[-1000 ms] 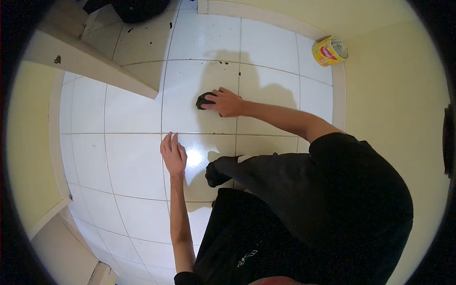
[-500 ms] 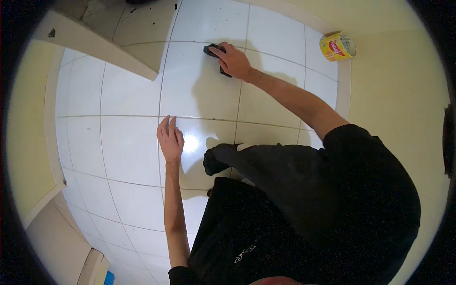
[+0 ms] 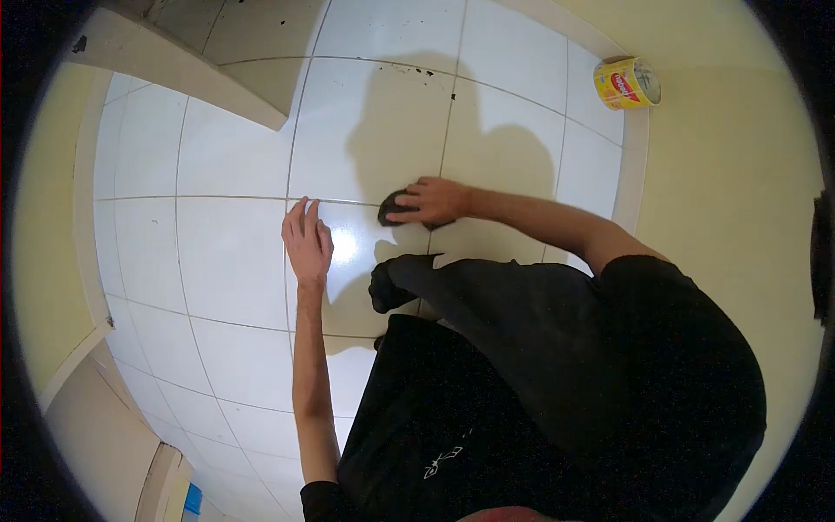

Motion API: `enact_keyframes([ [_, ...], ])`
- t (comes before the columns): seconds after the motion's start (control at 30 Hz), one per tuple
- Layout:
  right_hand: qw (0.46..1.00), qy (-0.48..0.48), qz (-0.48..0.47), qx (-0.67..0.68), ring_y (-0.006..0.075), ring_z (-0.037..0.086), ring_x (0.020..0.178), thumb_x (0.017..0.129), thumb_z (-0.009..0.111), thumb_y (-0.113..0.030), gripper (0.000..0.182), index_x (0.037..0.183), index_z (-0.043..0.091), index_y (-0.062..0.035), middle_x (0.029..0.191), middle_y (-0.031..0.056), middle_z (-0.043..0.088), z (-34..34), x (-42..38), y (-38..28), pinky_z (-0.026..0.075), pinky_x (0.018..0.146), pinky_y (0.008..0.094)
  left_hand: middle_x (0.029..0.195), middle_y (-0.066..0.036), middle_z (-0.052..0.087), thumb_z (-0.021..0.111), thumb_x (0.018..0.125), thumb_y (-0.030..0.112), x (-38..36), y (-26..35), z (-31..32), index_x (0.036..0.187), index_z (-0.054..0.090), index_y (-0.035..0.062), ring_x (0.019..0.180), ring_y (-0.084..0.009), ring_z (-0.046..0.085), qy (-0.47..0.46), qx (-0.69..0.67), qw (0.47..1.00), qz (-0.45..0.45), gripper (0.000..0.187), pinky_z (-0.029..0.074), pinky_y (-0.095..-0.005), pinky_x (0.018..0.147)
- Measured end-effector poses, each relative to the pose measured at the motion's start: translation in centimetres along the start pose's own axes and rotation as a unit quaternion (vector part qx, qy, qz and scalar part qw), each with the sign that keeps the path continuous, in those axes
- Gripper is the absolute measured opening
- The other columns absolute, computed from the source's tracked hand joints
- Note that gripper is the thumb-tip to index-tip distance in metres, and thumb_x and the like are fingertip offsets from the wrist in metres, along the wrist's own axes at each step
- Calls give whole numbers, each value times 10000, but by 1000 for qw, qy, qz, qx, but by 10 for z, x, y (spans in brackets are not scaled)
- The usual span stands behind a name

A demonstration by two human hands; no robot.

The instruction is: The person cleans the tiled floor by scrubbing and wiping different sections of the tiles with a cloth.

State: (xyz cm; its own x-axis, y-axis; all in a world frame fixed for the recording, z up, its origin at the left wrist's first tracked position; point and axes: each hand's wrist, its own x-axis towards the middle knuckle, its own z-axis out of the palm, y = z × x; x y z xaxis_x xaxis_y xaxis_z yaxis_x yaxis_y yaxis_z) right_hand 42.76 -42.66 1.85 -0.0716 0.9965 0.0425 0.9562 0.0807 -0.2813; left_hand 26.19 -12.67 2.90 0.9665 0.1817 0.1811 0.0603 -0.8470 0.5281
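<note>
On the white tiled floor (image 3: pixel 230 261), my left hand (image 3: pixel 307 248) rests with its fingers stretched out and holds nothing. Its fingertips touch a tile near a grout line. My right hand (image 3: pixel 439 202) presses down on a dark, crumpled cloth (image 3: pixel 397 209), its fingers spread over the top. Part of the cloth is hidden under the palm. Just below it is my sock-covered foot (image 3: pixel 391 285). Dark specks (image 3: pixel 424 72) lie on the tiles beyond the right hand, within my shadow.
A yellow tub (image 3: pixel 619 84) with a red label lies on its side by the right wall. A pale panel (image 3: pixel 187 68) juts in from the upper left. At the lower left is a small blue object (image 3: pixel 192 498) beside a door edge.
My right hand has drawn the cloth back toward my body, from the far tiles to near my foot. Dark specks now show where it was. The left hand stays on the floor.
</note>
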Motion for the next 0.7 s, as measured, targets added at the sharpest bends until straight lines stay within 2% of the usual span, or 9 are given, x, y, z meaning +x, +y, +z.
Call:
enact_keyframes([
  [0.07, 999, 11, 37, 13, 328, 619, 1183, 890, 663, -226, 710, 1554, 415, -259, 1359, 125, 561, -13, -6, 25, 548, 924, 489, 1457, -168, 539, 573, 940, 36, 0, -1, 1, 1393, 600, 69, 1327, -388, 489, 2, 3, 1000, 3, 456, 364, -512, 1143],
  [0.13, 986, -76, 148, -10, 353, 631, 1185, 897, 650, -194, 659, 1520, 460, -293, 1392, 140, 581, -31, -8, 56, 557, 947, 489, 1460, -163, 539, 573, 940, 37, -1, -3, 2, 1388, 604, 70, 1328, -388, 490, 6, 5, 1000, 4, 451, 366, -510, 1143],
  [0.33, 916, 88, 389, -52, 298, 664, 1104, 944, 597, -144, 537, 1468, 542, -248, 1319, 134, 597, -61, -20, 118, 598, 877, 423, 1465, -150, 538, 571, 939, 41, 0, -3, 0, 1375, 616, 78, 1327, -382, 491, 6, -6, 1000, -6, 440, 372, -504, 1142],
  [0.43, 927, 76, 363, -51, 281, 678, 1066, 949, 615, -163, 483, 1429, 573, -202, 1299, 141, 606, -84, -15, 94, 592, 871, 432, 1452, -143, 550, 575, 934, 48, 0, 1, -2, 1361, 621, 75, 1311, -369, 501, 16, 0, 1000, -4, 430, 379, -500, 1136],
  [0.5, 829, -128, 495, 226, 250, 668, 977, 927, 624, -126, 520, 1440, 568, -193, 1214, 105, 591, -112, 9, 68, 571, 757, 397, 1434, -130, 565, 584, 929, 59, 1, 1, -2, 1342, 625, 70, 1285, -352, 513, 24, 14, 1000, 4, 414, 391, -499, 1122],
  [0.57, 878, -236, 342, 237, 254, 660, 1018, 955, 607, -158, 513, 1465, 549, -178, 1255, 111, 582, -93, -2, 41, 560, 793, 414, 1433, -128, 565, 586, 930, 62, 0, -2, 0, 1346, 625, 71, 1290, -348, 511, 19, 12, 1000, 3, 419, 384, -499, 1132],
  [0.63, 987, -133, -20, 88, 270, 641, 1119, 998, 573, -221, 480, 1475, 541, -173, 1336, 121, 572, -20, -50, 18, 553, 881, 439, 1433, -125, 565, 587, 930, 64, -1, -4, 1, 1350, 626, 73, 1292, -347, 511, 19, 9, 1000, 2, 422, 376, -500, 1141],
  [0.67, 984, -34, -162, 69, 267, 625, 1135, 1002, 559, -233, 467, 1466, 549, -179, 1334, 107, 565, 1, -59, 9, 548, 876, 430, 1434, -124, 564, 587, 930, 65, -1, -4, 1, 1352, 626, 74, 1293, -348, 511, 20, 8, 1000, 2, 424, 372, -502, 1146],
  [0.7, 983, -34, -174, 46, 266, 618, 1137, 994, 559, -236, 475, 1466, 544, -185, 1323, 99, 563, 2, -53, -1, 549, 877, 428, 1435, -123, 563, 587, 930, 66, -1, -5, 1, 1354, 626, 74, 1293, -348, 511, 22, 6, 1000, 3, 426, 369, -503, 1151],
])
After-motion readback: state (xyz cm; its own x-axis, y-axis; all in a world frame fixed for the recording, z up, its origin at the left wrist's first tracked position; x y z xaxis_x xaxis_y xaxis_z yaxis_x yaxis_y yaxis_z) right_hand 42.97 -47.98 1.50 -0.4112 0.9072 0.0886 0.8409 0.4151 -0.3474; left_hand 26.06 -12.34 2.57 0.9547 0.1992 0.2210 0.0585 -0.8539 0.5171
